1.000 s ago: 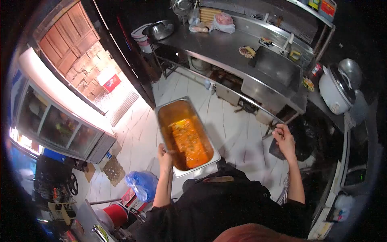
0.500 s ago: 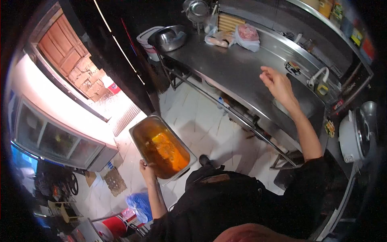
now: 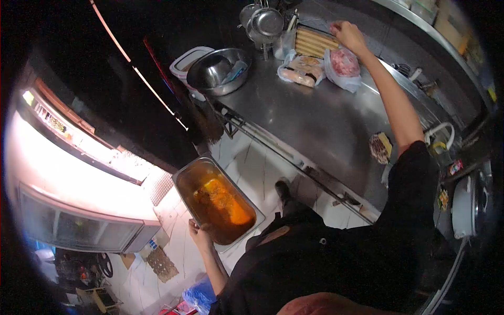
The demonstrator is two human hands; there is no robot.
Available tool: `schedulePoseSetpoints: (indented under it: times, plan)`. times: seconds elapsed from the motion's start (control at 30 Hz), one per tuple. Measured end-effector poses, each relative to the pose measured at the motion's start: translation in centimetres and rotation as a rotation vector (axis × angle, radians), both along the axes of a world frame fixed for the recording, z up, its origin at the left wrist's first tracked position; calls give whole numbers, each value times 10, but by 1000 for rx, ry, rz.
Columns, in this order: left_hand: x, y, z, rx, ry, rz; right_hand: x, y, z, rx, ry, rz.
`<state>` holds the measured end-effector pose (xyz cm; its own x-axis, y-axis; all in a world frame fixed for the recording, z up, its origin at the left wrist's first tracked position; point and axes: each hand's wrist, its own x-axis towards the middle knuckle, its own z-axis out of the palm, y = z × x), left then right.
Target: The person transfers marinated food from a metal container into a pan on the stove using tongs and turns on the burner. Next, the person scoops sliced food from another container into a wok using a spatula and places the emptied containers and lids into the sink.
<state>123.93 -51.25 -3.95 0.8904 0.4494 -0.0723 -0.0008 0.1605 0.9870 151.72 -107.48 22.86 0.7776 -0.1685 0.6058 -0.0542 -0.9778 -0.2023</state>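
Observation:
My left hand (image 3: pixel 199 232) is closed on the left rim of a deep rectangular steel food pan (image 3: pixel 261 216). Inside the pan is orange-brown liquid with a bright orange patch. My right hand (image 3: pixel 349 37) stretches over the back of the steel counter, fingers loosely bent and apart, with nothing visible in them. It is beside the upper right corner of a striped wooden board (image 3: pixel 314 42); whether it touches the board I cannot tell. Just below that hand lies a plastic bag of pink meat (image 3: pixel 344 63), next to another bag of pale meat (image 3: pixel 302 72).
The steel counter (image 3: pixel 294 113) runs along the right, with a large steel bowl (image 3: pixel 220 84) at its far end. A sponge (image 3: pixel 380 148) and a white faucet (image 3: pixel 443 130) are at the right. Strainers (image 3: pixel 265 23) hang behind. A glass-fronted case (image 3: pixel 79 218) stands left.
My right hand has moved forward from above the counter's middle to the board at the back. The view has shifted closer to the counter, with the pan still in my left hand.

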Motion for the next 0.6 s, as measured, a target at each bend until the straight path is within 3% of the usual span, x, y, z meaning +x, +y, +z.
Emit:
schedulePoseSetpoints:
  times: [0.17,0.2,0.3,0.4,0.5,0.57,0.6]
  plan:
    - [83,-12,-16,45,1,-2,159,-46,2,-33,11,-63]
    - [105,-19,-18,31,95,124,196,-57,1,-14,15,-74]
    - [150,-25,-30,51,79,138,297,-93,-11,64,61,-97]
    - [193,-42,-16,7,80,214,355,-98,-7,94,220,-137]
    - [221,-50,-1,118,165,185,412,-104,-12,161,287,-129]
    - [245,-80,41,238,373,260,443,-107,-18,158,324,-122]
    - [255,-80,36,219,376,285,458,-108,-22,161,344,-120]
